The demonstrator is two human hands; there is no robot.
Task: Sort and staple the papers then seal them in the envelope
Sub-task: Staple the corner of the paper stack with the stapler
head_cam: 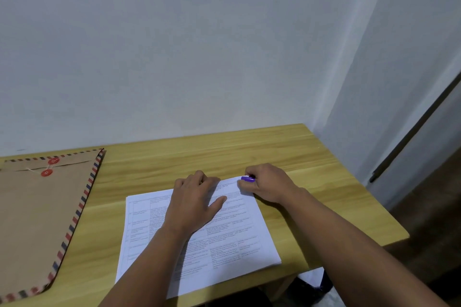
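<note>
Papers (224,239) are stacked on the table (287,152), held flat under the left hand (197,203), fingers spread; the stapler (247,178), small and purple, is gripped by the right hand (268,185) at the stack's far right corner; the envelope (37,207) is parked well off to the left, still tied. Risk-wise: sheets could get fanned if pressure is eased mid-squeeze; the staple could be bent or bottom pages missed, honestly.
</note>
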